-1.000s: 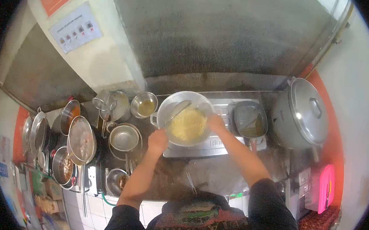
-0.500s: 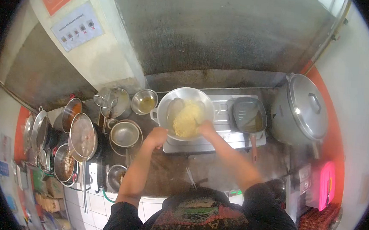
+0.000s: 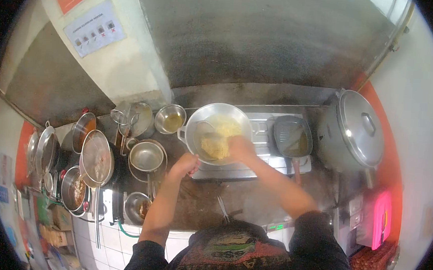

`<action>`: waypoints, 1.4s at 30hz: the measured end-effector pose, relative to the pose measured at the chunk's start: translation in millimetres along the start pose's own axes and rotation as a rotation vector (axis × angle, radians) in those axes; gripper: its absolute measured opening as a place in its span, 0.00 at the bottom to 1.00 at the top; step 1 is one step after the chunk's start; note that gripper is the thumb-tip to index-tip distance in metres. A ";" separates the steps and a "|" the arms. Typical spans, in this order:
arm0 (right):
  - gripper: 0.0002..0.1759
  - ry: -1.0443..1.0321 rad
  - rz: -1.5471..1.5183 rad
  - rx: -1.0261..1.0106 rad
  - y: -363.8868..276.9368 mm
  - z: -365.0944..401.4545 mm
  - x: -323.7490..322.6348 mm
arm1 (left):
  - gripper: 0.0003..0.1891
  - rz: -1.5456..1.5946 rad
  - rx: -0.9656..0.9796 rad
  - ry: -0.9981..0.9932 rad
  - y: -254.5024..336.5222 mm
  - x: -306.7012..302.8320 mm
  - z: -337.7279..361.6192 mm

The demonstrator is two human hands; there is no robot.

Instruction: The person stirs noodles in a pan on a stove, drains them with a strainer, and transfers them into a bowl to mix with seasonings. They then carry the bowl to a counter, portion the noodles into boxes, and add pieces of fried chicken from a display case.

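A wide metal wok [image 3: 191, 142] with side handles holds a pale yellow food [image 3: 215, 148]. The round head of a utensil [image 3: 205, 128] shows in the left part of the wok. My left hand [image 3: 186, 165] is closed in a fist just outside the lower left rim; what it grips is hidden. Over the right side of the food, my right hand [image 3: 239, 148] is closed, and its fingertips and anything in them are hidden. Steam blurs the wok's contents.
A square grill pan [image 3: 293, 135] sits right of the wok on the stove [image 3: 265, 122], beside a big lidded pot [image 3: 350, 132]. Metal bowls [image 3: 169, 119], strainers [image 3: 97, 158] and several pans stand left. Tongs [image 3: 223, 207] lie near my body.
My right hand has moved slightly down and left over the wok. My left hand has shifted a little right. The yellow food has changed shape and looks more spread out.
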State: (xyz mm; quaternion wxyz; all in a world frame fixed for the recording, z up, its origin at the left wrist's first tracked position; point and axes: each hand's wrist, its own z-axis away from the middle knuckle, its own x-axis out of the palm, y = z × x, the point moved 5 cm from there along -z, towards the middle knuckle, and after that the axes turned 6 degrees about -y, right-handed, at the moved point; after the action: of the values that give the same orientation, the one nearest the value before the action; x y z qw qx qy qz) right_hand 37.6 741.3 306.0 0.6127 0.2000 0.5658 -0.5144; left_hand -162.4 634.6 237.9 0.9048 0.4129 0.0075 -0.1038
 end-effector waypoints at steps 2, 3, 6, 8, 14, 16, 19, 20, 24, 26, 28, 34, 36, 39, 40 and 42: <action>0.15 0.086 -0.042 0.018 3.9 -5.1 -29.5 | 0.22 0.034 -0.002 0.006 -1.1 0.9 -0.6; 0.15 0.115 -0.025 0.006 10.4 -17.2 -33.3 | 0.22 0.054 0.004 0.019 -1.5 1.5 -0.7; 0.15 0.172 0.028 -0.023 30.4 -63.6 -30.8 | 0.21 0.079 0.006 0.028 1.8 3.9 1.8; 0.15 0.162 0.071 -0.033 39.3 -87.1 -27.1 | 0.20 0.081 0.013 0.037 6.1 6.5 4.0; 0.15 0.070 0.086 -0.204 71.7 -117.0 3.8 | 0.19 0.076 0.045 0.127 11.7 11.8 6.7; 0.15 -0.021 0.178 -0.189 81.4 -117.7 10.3 | 0.15 0.041 0.084 0.111 9.8 7.8 6.7; 0.14 -0.069 0.196 -0.132 108.7 -119.8 30.3 | 0.14 0.019 0.087 0.161 12.6 7.3 8.1; 0.14 -0.072 0.183 -0.106 119.1 -120.5 42.8 | 0.14 -0.023 0.094 0.178 15.2 7.1 10.4; 0.13 0.034 -0.060 -0.073 118.9 -92.2 63.3 | 0.13 -0.120 0.070 0.222 19.5 5.9 15.2; 0.13 0.157 -0.200 -0.048 111.4 -80.2 76.8 | 0.13 -0.201 0.097 0.214 15.2 3.6 12.1; 0.12 0.208 -0.187 -0.076 99.4 -67.3 87.6 | 0.13 -0.345 0.185 0.188 11.5 3.4 5.5; 0.12 0.072 -0.113 -0.150 28.0 -15.3 76.3 | 0.11 -0.001 0.092 0.207 13.9 13.8 15.0; 0.13 0.040 -0.172 -0.046 12.5 -1.3 73.8 | 0.11 0.063 0.107 0.198 11.6 18.5 16.2; 0.15 0.013 -0.201 0.010 -9.2 25.8 43.9 | 0.12 0.128 0.122 0.183 5.2 20.8 14.8; 0.15 0.007 -0.176 0.003 -8.2 25.5 42.9 | 0.12 0.148 0.125 0.178 1.3 21.4 13.8; 0.15 0.007 -0.176 -0.029 -6.3 25.9 34.5 | 0.12 0.163 0.127 0.177 -6.1 20.4 11.9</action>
State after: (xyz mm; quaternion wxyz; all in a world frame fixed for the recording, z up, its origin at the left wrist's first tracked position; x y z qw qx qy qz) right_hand 38.9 703.4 284.3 0.5659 0.1424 0.5908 -0.5572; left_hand -144.4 618.1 239.1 0.8781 0.4761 0.0471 0.0069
